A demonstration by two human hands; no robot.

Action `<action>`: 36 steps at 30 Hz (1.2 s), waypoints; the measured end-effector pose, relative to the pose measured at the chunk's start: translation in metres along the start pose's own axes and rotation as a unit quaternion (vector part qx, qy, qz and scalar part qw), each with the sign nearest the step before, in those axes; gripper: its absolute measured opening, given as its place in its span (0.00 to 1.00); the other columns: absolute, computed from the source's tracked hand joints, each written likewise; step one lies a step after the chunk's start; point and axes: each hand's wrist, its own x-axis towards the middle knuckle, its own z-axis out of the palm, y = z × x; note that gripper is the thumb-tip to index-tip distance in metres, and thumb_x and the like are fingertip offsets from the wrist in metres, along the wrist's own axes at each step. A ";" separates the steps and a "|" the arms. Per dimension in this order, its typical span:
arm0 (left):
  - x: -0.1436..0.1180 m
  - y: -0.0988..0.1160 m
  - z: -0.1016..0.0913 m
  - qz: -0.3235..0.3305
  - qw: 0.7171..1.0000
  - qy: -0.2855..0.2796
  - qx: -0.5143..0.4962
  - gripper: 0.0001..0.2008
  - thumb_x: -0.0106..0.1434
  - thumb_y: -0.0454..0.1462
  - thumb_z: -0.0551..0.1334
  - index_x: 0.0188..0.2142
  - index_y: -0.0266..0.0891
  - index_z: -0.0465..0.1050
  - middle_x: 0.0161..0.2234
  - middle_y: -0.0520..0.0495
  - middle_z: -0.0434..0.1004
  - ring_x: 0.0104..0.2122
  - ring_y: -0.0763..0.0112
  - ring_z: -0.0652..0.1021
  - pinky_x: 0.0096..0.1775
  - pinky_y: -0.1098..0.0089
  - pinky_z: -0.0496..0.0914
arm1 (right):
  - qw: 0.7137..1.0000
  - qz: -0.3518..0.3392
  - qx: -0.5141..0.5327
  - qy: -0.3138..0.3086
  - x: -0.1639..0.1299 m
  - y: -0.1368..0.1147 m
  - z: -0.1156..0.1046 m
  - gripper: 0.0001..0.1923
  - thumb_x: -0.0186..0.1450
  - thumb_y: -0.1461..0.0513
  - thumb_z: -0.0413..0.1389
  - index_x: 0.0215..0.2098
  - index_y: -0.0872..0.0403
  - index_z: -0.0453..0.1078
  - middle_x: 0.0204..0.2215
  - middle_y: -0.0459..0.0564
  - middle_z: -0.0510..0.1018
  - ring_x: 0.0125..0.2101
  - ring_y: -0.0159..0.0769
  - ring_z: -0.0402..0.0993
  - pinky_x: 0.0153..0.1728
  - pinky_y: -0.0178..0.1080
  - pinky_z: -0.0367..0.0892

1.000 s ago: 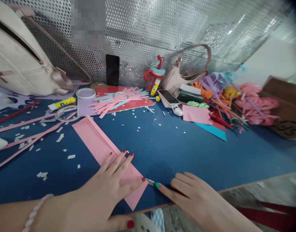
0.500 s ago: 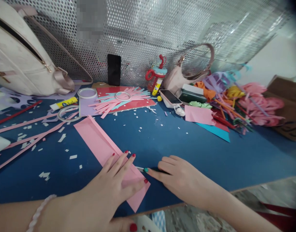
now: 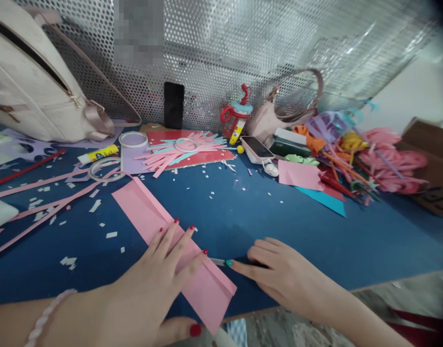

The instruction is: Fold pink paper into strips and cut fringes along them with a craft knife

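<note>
Near the front edge of the bench (image 3: 315,231) I have my left hand (image 3: 159,279) spread flat, fingers splayed, on the folded pink paper strip (image 3: 145,212), pinning it so it cannot slide; the strip runs diagonally and overhangs that edge. My right hand (image 3: 279,274) lies just beside it, fingers loosely curled over a slim tool (image 3: 218,261), index extended along it, its tip near the paper.

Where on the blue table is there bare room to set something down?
Bare blue table lies right of the right hand, below the teal sheet. A lightly scrap-dotted patch sits between the pink strip and pink sheet. The paper pile is crowded.
</note>
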 end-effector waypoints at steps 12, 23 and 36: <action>0.003 0.013 -0.002 0.030 0.998 -0.039 -0.035 0.32 0.64 0.58 0.51 0.63 0.51 0.56 0.65 0.39 0.50 0.62 0.35 0.51 0.55 0.34 0.52 | 1.000 -0.007 -0.013 -0.007 -0.008 -0.013 0.008 0.17 0.70 0.64 0.46 0.55 0.50 0.66 0.28 0.46 0.70 0.30 0.35 0.64 0.31 0.40 0.56; 0.002 0.013 -0.001 0.010 0.997 -0.040 -0.061 0.35 0.60 0.53 0.61 0.64 0.50 0.54 0.66 0.35 0.42 0.63 0.36 0.47 0.56 0.36 0.51 | 1.000 -0.015 -0.021 -0.010 -0.005 -0.006 0.006 0.18 0.70 0.67 0.43 0.55 0.52 0.67 0.28 0.47 0.70 0.30 0.36 0.63 0.31 0.40 0.56; 0.007 0.020 -0.016 -0.004 0.994 -0.105 -0.030 0.34 0.61 0.55 0.59 0.63 0.49 0.57 0.66 0.33 0.44 0.62 0.33 0.49 0.54 0.36 0.57 | 0.997 -0.051 -0.059 0.014 0.027 0.004 0.006 0.17 0.69 0.67 0.46 0.53 0.54 0.68 0.26 0.47 0.69 0.30 0.35 0.64 0.31 0.39 0.57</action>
